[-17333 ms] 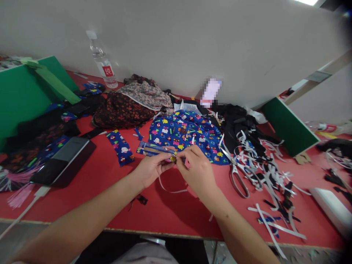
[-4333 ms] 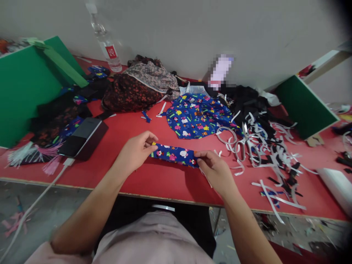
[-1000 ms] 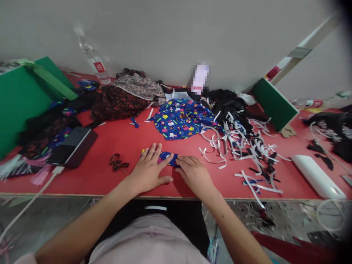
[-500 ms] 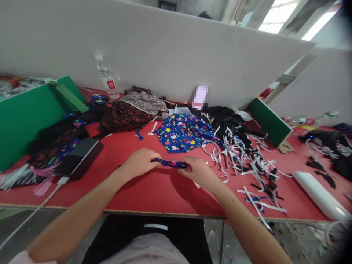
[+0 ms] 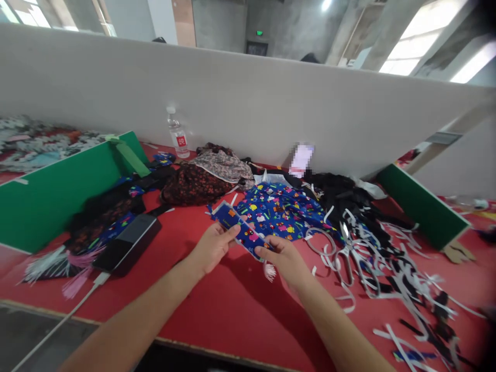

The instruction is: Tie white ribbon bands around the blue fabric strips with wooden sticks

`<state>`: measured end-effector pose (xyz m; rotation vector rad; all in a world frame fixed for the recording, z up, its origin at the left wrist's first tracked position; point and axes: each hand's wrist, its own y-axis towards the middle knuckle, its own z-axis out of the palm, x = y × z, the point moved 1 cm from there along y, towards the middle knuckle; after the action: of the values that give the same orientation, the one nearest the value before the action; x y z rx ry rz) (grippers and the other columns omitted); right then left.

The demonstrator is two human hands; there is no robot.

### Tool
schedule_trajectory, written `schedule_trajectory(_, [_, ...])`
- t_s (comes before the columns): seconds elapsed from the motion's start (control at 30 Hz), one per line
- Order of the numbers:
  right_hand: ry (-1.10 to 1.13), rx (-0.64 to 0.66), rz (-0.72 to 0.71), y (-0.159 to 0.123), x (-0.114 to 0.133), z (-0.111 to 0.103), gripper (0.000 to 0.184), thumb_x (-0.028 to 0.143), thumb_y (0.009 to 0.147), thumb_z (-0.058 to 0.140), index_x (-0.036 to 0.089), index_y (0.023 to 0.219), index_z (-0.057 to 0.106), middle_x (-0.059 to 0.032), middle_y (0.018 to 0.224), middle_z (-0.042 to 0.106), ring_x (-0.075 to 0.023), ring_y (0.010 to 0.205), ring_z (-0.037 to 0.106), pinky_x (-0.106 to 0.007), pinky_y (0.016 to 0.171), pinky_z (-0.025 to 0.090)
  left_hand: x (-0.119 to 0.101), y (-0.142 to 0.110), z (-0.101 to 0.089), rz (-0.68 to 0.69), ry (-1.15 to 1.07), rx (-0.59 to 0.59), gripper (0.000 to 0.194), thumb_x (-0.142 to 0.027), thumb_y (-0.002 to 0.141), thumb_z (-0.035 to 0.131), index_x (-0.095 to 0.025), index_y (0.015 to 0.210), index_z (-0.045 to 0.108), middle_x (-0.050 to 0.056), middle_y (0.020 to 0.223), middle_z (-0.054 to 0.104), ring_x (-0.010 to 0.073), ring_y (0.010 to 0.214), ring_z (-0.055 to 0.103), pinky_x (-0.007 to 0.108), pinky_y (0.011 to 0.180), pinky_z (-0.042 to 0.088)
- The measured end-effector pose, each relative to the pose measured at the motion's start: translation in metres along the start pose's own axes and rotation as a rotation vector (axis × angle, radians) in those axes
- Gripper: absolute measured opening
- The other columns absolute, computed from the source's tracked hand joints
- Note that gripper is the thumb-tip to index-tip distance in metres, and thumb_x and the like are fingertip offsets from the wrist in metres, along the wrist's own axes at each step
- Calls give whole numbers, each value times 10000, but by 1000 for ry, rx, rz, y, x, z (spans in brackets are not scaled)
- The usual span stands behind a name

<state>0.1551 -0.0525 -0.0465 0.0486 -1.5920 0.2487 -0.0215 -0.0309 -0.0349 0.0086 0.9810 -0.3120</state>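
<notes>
Held in the air over the red table (image 5: 232,315) is a flat blue cartoon-print fabric strip (image 5: 249,236) with pale edges. A white tassel (image 5: 270,272) hangs from its lower right end. My left hand (image 5: 215,247) is closed on the strip's upper left part, thumb on top. My right hand (image 5: 285,258) pinches the other end, its thumb on the printed face. Just behind the strip lies a crumpled blue printed cloth (image 5: 281,206) in the same pattern. Scissors (image 5: 349,248) rest to the right among white and black offcuts.
Dark floral cloth (image 5: 194,183) and a water bottle (image 5: 177,135) stand toward the back. On the left are a black power bank (image 5: 126,243) with a white cable, tasselled strips (image 5: 106,227) and a green divider (image 5: 70,196). Another green divider (image 5: 422,206) is at the right. A phone (image 5: 301,159) leans against the white partition.
The strip has gone from nearly edge-on and level to tilted, its printed face showing and its right end lower. The tassel now shows. The camera view has shifted.
</notes>
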Motion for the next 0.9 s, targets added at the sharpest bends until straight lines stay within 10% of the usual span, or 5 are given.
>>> schedule_trajectory(0.23, [50, 89, 43, -8, -5, 7, 288, 443, 753, 666, 163, 826, 665, -1, 698, 619, -121, 632, 519, -244, 630, 402, 2, -7, 0, -55, 63, -6, 293, -306, 762, 692, -116, 982, 660, 100, 932, 733, 199, 789, 690, 296, 699, 539])
schedule_trajectory(0.6, [232, 50, 123, -15, -13, 14, 256, 427, 761, 675, 188, 845, 635, 4, 679, 610, -102, 547, 513, -215, 514, 392, -8, -8, -4, 103, 70, 103, 398, -441, 808, 610, -178, 1107, 614, 93, 1056, 700, 220, 989, 641, 366, 895, 476])
schedule_trajectory(0.9, [-77, 42, -133, -17, 3, 12, 303, 454, 776, 648, 183, 908, 612, -43, 857, 671, -172, 800, 608, -294, 747, 467, -14, -25, 9, 14, 485, 96, 338, -450, 851, 515, -143, 931, 633, 72, 844, 721, 161, 663, 652, 257, 588, 488])
